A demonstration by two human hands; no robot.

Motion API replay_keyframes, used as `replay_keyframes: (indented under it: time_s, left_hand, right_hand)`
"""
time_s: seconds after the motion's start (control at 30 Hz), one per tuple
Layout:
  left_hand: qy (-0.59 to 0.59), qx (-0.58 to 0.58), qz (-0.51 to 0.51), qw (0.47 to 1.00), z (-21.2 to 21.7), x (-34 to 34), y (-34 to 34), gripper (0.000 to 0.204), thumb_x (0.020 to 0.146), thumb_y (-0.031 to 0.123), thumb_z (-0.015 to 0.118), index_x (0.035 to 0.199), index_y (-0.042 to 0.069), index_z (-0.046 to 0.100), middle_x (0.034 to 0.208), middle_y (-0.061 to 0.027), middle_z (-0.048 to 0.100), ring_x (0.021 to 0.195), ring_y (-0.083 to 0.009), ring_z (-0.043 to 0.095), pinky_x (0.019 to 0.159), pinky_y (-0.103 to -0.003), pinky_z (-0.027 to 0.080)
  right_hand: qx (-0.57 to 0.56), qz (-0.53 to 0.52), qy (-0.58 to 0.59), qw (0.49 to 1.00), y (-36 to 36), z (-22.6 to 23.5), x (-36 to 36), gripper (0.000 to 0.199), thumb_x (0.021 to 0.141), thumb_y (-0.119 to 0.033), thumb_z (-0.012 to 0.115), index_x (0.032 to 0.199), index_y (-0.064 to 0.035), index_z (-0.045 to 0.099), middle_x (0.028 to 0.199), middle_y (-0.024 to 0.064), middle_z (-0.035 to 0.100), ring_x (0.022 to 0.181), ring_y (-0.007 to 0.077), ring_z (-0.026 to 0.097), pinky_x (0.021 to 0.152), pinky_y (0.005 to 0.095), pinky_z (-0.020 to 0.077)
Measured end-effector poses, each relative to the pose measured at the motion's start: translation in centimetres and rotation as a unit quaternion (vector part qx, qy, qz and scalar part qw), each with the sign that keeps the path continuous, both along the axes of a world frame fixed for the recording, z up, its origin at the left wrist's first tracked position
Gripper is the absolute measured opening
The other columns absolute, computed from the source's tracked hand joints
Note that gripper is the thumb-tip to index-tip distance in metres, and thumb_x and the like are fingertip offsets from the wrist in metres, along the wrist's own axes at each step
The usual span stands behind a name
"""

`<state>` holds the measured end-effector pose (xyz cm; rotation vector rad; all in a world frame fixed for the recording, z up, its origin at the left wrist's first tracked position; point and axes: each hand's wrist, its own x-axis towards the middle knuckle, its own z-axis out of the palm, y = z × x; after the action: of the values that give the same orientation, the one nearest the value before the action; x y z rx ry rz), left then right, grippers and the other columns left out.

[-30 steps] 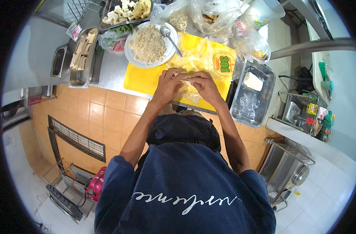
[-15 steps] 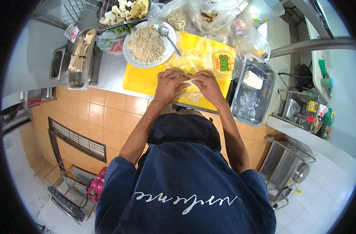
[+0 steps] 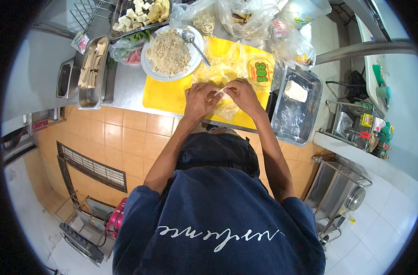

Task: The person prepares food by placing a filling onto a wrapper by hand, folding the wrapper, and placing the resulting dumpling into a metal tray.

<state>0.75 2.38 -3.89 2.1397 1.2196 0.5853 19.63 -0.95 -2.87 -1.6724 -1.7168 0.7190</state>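
Over the yellow cutting board, my left hand and my right hand come close together. The fingertips of both pinch a small, pale, thin wrapper, which shows only in part between them. Crumpled clear plastic lies on the board beyond and under the hands. Just past my left hand stands a white plate heaped with a pale chopped filling. A metal spoon rests on its right side.
At the right, a metal tray holds a pale flat block. Pale rolls lie in a long steel pan at the left. Cut white pieces fill a dark tray at the back. Plastic bags crowd the far edge.
My right hand's fingers have shifted slightly on the wrapper; both hands keep their pinch. The whole view has moved a little.
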Motion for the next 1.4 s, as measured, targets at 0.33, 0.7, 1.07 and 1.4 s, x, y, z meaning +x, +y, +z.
replay_keyframes:
  time_s: [0.33,0.7,1.07,1.4]
  left_hand:
    - [0.0,0.018,0.006,1.0,-0.1,0.0,-0.3,0.028,0.082,0.029,0.072,0.106,0.015,0.072,0.112,-0.0052,0.065,0.105,-0.0288,0.054,0.09,-0.044,0.036]
    - [0.016,0.004,-0.017,1.0,0.3,-0.1,0.0,0.034,0.083,0.038,0.074,0.108,0.017,0.07,0.109,-0.0046,0.065,0.106,-0.0283,0.055,0.092,-0.043,0.037]
    - [-0.02,0.01,0.001,1.0,-0.7,-0.2,-0.2,0.036,0.082,0.036,0.074,0.111,0.016,0.067,0.106,-0.0055,0.066,0.105,-0.0282,0.055,0.092,-0.043,0.035]
    - [-0.019,0.03,-0.016,0.999,-0.9,-0.4,-0.5,0.038,0.082,0.035,0.075,0.113,0.016,0.067,0.108,-0.0054,0.065,0.108,-0.0274,0.053,0.093,-0.043,0.034]
  right_hand:
    - [0.003,-0.007,0.042,0.999,0.3,-1.0,-0.4,0.007,0.081,-0.008,0.069,0.082,-0.0047,0.064,0.074,0.0118,0.063,0.075,0.0311,0.059,0.08,0.042,0.0455]
    - [0.058,-0.054,0.001,0.997,-1.2,0.5,0.4,0.01,0.08,-0.008,0.071,0.087,-0.0044,0.065,0.085,0.0141,0.063,0.086,0.0326,0.058,0.082,0.0414,0.0451]
    - [0.096,-0.024,-0.107,0.989,-3.3,-0.2,-0.9,0.025,0.079,-0.013,0.074,0.104,-0.0105,0.074,0.107,0.0069,0.059,0.108,0.0278,0.051,0.091,0.0416,0.0423]
    - [0.066,-0.008,-0.084,0.994,-3.0,-0.5,-0.4,0.023,0.081,-0.013,0.073,0.103,-0.0099,0.074,0.11,0.0074,0.058,0.111,0.0279,0.05,0.094,0.0413,0.0409]
